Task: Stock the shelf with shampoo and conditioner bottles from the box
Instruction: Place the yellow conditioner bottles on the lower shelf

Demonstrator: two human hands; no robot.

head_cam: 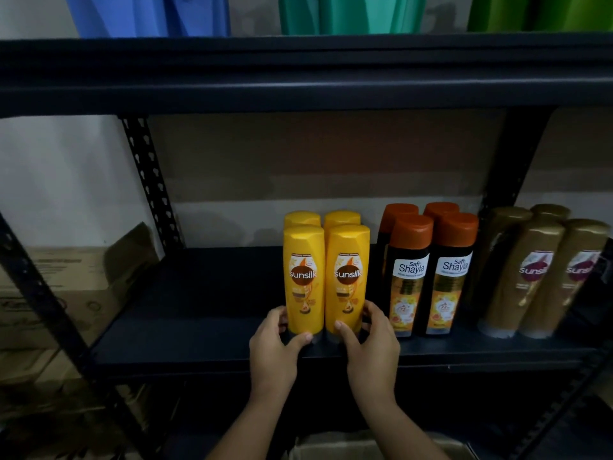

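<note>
Flanking two yellow bottles (326, 277), both hands (275, 346) seemingly grip their bases.

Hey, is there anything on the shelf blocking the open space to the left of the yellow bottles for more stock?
Nothing visible does. The shelf board left of the yellow Sunsilk bottles is bare as far as the upright post. The left hand and right hand hold the front pair's bases; the orange-capped bottles stand on their right.

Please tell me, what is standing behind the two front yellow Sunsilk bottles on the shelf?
Behind the two front yellow bottles stand two more yellow bottles; only their caps show above. Their bodies and labels are covered, and whether a third row stands further back cannot be seen.
</note>
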